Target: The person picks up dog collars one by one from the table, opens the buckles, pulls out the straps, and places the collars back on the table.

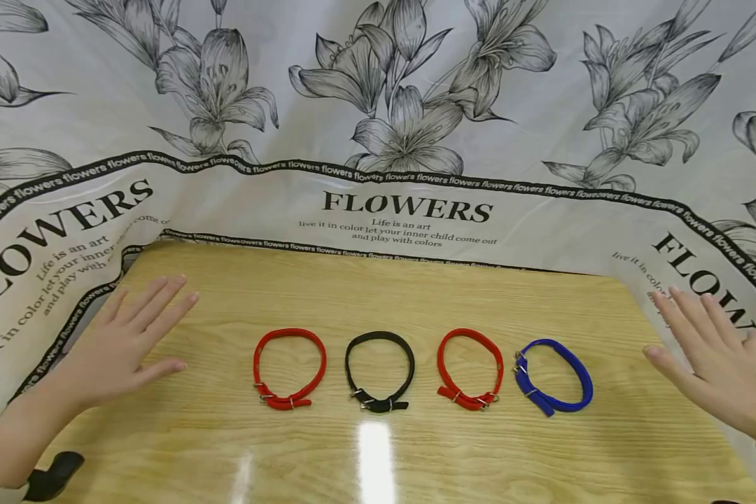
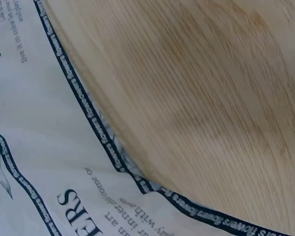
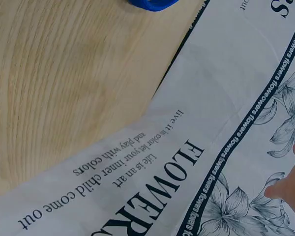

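Observation:
Four is avoided here: several buckled collars lie in a row on the wooden table. At the left of the row is a red collar (image 1: pixel 320 374), then a black collar (image 1: pixel 411 357), a second red collar (image 1: pixel 442 360) and a blue collar (image 1: pixel 584 385). Each is fastened into a loop with metal fittings. My left hand (image 1: pixel 122 343) is held over the table's left side, fingers straight, touching no collar. On the far right my right hand (image 1: pixel 715 357) is raised with its fingers extended, nearest the blue collar but apart from it. The right wrist view catches the blue collar's edge (image 3: pixel 155 4).
The wooden table (image 1: pixel 227 294) is bordered at the back and sides by a white flower-printed cloth (image 1: pixel 523 231) with black lettering. A black object (image 1: pixel 57 476) shows beside the left forearm at the lower left.

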Demonstrator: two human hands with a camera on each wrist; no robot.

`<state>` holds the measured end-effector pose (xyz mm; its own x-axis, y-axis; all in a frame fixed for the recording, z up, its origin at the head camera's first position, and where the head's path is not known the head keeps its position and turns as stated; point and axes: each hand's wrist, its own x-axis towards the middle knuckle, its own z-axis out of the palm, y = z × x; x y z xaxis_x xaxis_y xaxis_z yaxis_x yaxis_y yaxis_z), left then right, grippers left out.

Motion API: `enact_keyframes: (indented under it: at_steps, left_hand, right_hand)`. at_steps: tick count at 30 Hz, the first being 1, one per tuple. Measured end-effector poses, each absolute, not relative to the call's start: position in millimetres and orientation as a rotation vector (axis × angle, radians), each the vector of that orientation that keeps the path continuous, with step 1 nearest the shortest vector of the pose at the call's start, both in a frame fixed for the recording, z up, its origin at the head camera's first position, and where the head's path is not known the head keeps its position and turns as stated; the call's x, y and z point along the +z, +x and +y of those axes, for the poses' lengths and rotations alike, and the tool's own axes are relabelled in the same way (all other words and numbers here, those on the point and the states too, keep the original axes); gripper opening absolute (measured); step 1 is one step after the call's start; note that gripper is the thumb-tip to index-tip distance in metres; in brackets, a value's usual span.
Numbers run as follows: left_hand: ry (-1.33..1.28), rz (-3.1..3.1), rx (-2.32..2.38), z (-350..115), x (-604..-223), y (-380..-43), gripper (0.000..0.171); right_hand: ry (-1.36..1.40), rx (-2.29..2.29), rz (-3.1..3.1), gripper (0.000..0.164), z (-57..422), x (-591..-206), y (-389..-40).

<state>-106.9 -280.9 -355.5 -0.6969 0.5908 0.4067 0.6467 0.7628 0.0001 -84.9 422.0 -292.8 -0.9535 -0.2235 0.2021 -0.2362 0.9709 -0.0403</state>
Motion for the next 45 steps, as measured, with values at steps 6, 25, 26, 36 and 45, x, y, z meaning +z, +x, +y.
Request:
enact_keyframes:
  at_steps: [6,25,26,36,45]
  left_hand:
    - [-1.040,-2.453,-0.362,-260,-360,-108,0.063]
    - [-1.302,-2.361,-0.575,-197,-397,-104,0.031]
    - [-1.307,-2.370,-0.574,-195,-399,-103,0.031]
    - [-1.423,-2.353,-0.621,-181,-415,-107,0.033]
    - [-1.421,-2.432,-0.667,-177,-420,-103,0.027]
  right_hand:
    - [0.610,0.350,-2.703,0.063,401,-294,-99]
    - [1.208,0.638,-2.388,0.035,258,-331,-130]
    - [1.238,0.645,-2.393,0.033,249,-333,-132]
    - [1.619,0.624,-2.391,0.032,168,-357,-144]
    - [1.771,0.400,-2.459,0.030,105,-374,-143]
